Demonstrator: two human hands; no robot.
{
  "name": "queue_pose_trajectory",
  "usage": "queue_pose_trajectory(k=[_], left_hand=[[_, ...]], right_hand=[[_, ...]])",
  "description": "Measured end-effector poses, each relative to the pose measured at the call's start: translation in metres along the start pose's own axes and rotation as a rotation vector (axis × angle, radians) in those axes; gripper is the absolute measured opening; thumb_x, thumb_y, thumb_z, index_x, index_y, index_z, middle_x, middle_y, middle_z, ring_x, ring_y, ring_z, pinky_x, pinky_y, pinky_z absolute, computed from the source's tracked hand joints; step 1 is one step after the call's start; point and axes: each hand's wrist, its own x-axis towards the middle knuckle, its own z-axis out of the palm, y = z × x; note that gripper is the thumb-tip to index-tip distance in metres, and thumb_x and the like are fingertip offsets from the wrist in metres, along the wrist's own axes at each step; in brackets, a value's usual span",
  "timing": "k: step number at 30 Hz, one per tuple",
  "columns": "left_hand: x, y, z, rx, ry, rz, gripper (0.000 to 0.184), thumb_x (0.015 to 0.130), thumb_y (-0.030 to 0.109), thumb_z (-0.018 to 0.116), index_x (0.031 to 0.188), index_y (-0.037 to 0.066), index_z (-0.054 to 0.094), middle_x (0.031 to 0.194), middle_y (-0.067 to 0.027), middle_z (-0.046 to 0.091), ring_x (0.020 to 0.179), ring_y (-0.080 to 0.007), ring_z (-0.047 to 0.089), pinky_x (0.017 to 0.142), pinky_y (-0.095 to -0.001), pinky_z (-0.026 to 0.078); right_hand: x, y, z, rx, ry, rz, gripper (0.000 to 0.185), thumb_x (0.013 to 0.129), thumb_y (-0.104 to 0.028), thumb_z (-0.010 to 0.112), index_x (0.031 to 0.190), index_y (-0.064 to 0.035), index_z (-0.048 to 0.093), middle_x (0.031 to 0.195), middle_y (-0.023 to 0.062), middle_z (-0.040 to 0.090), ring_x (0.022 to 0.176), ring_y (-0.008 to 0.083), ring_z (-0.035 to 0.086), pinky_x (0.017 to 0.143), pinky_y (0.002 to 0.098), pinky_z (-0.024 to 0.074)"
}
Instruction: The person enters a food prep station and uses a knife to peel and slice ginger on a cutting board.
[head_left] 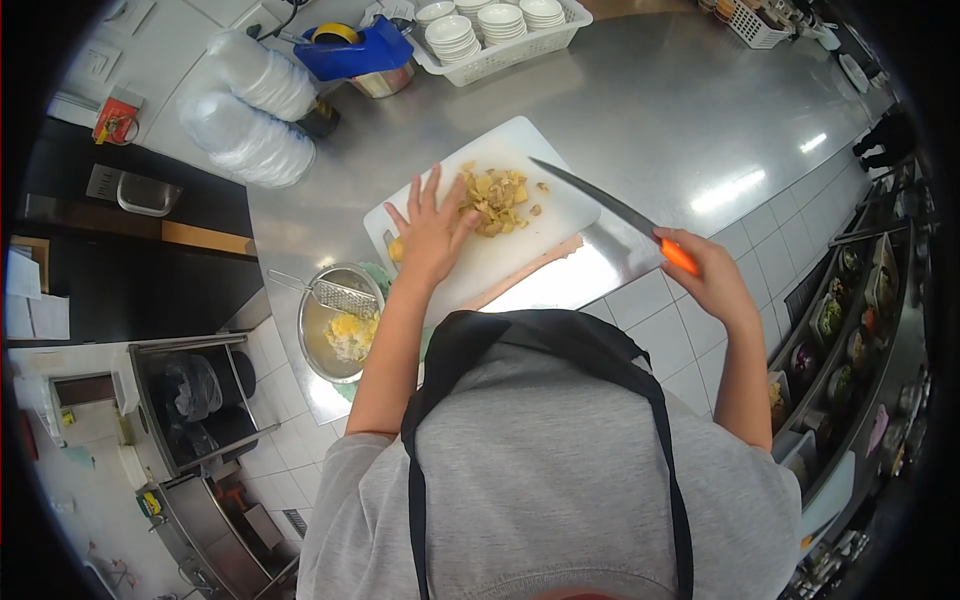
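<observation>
My left hand (433, 232) rests with fingers spread on the white cutting board (545, 150), against the left side of a heap of chopped yellow-brown pieces (495, 203). A small yellow piece (396, 250) shows beside its thumb side. In my right hand (708, 273) is the orange handle of a long knife (605, 203). The blade points up and left, with its tip over the board's upper right part, away from the heap. A metal bowl (312, 345) at lower left holds a grater (345, 298) and yellow and white shreds (352, 335).
Plastic-wrapped stacks (262, 140) stand at the counter's upper left, near a blue item (352, 60) on a tub. A white basket (500, 62) holds stacked white dishes (452, 38). Food containers (830, 315) line the right side. A long pale strip (525, 272) lies along the board's near edge.
</observation>
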Motion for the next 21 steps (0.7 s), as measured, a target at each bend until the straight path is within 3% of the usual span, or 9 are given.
queue_pose_trajectory(k=[2,4,6,7,8,9,11,14,21], left_hand=[[-0.006,-0.004,-0.002,-0.065,0.055,-0.033,0.053,0.092,0.049,0.049,0.136,0.020,0.049,0.153,-0.0098,0.023,0.142,-0.0343,0.015,0.108,-0.0661,0.001],[-0.015,-0.011,-0.008,-0.125,0.114,-0.077,0.050,0.092,0.045,0.052,0.134,0.018,0.052,0.151,-0.0110,0.027,0.141,-0.0350,0.019,0.109,-0.0649,0.005],[-0.027,-0.018,-0.020,-0.204,0.131,-0.008,0.042,0.089,0.032,0.060,0.127,0.013,0.057,0.142,-0.0140,0.040,0.132,-0.0360,0.034,0.108,-0.0564,0.023],[-0.034,-0.023,-0.024,-0.201,0.136,-0.019,0.042,0.089,0.032,0.060,0.127,0.013,0.057,0.142,-0.0140,0.040,0.132,-0.0360,0.034,0.108,-0.0564,0.023],[-0.040,-0.027,-0.028,-0.216,0.199,-0.062,0.040,0.088,0.027,0.062,0.124,0.011,0.059,0.138,-0.0144,0.044,0.127,-0.0353,0.040,0.105,-0.0513,0.029],[-0.044,-0.030,-0.030,-0.231,0.263,-0.101,0.038,0.086,0.023,0.064,0.122,0.009,0.060,0.133,-0.0149,0.049,0.121,-0.0346,0.046,0.102,-0.0462,0.035],[-0.052,-0.041,-0.030,-0.203,0.300,-0.127,0.037,0.086,0.022,0.064,0.121,0.009,0.060,0.131,-0.0148,0.050,0.119,-0.0342,0.047,0.100,-0.0445,0.037],[-0.057,-0.044,-0.032,-0.183,0.325,-0.158,0.037,0.085,0.020,0.064,0.120,0.008,0.060,0.130,-0.0147,0.051,0.116,-0.0339,0.049,0.098,-0.0432,0.039],[-0.063,-0.050,-0.046,-0.105,0.145,-0.216,0.053,0.080,0.017,0.066,0.130,0.008,0.050,0.129,-0.0150,0.051,0.116,-0.0333,0.049,0.098,-0.0449,0.038]], right_hand=[[0.009,0.004,0.013,0.057,-0.133,0.180,0.038,0.082,-0.017,0.066,0.119,-0.0106,0.060,0.112,0.0127,0.065,0.097,0.0321,0.063,0.086,0.0389,0.0488],[0.013,0.002,0.032,0.091,-0.188,0.170,0.037,0.085,-0.019,0.063,0.120,-0.0098,0.059,0.108,0.0146,0.066,0.096,0.0328,0.063,0.085,0.0391,0.0489],[0.013,-0.005,0.048,0.130,-0.114,0.059,0.036,0.085,-0.017,0.063,0.120,-0.0089,0.059,0.107,0.0169,0.066,0.098,0.0343,0.062,0.085,0.0389,0.0486],[0.014,-0.015,0.053,0.153,-0.041,0.015,0.034,0.089,-0.019,0.060,0.121,-0.0081,0.057,0.093,0.0149,0.067,0.081,0.0296,0.066,0.076,0.0352,0.0512],[0.018,-0.027,0.052,0.154,-0.048,0.009,0.034,0.089,-0.019,0.060,0.121,-0.0081,0.057,0.093,0.0149,0.067,0.081,0.0296,0.066,0.076,0.0352,0.0512],[0.022,-0.041,0.047,0.311,-0.226,0.152,0.033,0.091,-0.020,0.058,0.121,-0.0082,0.055,0.085,0.0120,0.065,0.071,0.0248,0.064,0.069,0.0331,0.0509],[0.027,-0.055,0.054,0.531,-0.477,0.260,0.032,0.096,-0.026,0.051,0.123,-0.0086,0.053,0.066,0.0044,0.056,0.049,0.0124,0.053,0.051,0.0290,0.0467],[0.035,-0.069,0.074,0.458,-0.669,0.227,0.032,0.096,-0.027,0.051,0.121,-0.0078,0.053,0.066,0.0060,0.056,0.049,0.0139,0.054,0.050,0.0299,0.0461],[0.041,-0.054,0.086,0.414,-0.483,0.269,0.038,0.095,-0.028,0.051,0.128,-0.0075,0.050,0.067,0.0098,0.058,0.049,0.0153,0.055,0.051,0.0311,0.0467]])
